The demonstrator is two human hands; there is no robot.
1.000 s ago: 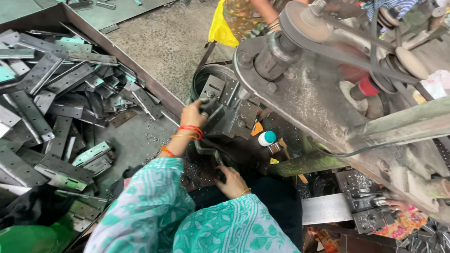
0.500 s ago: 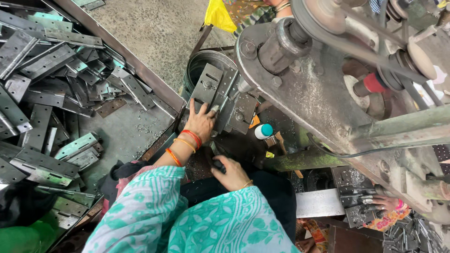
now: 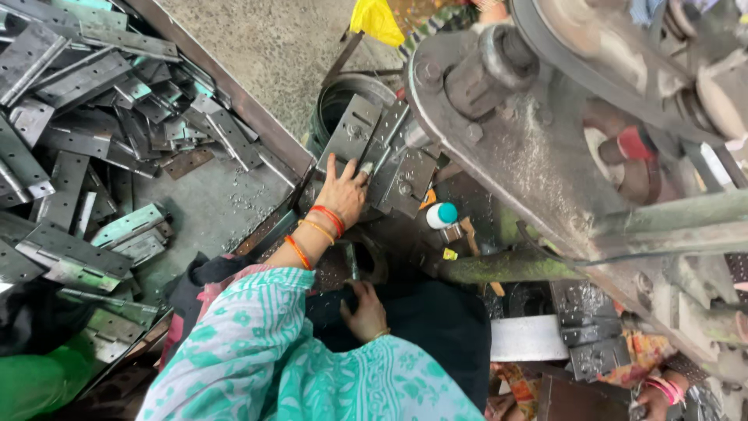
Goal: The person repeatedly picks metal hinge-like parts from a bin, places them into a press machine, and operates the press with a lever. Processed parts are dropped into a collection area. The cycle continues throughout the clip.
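A worker's left hand (image 3: 341,189), which a second ago hovered with fingers curled above the metal plates (image 3: 366,148) stacked at the press machine (image 3: 538,148), now lies flat on them with fingers spread, reaching farther toward the die. The right hand (image 3: 366,314), earlier gripping a dark part at the near edge of the press bed, has drawn back toward the body and rests against the dark cloth (image 3: 436,327) on the lap. The head camera has shifted too, bringing the scene closer.
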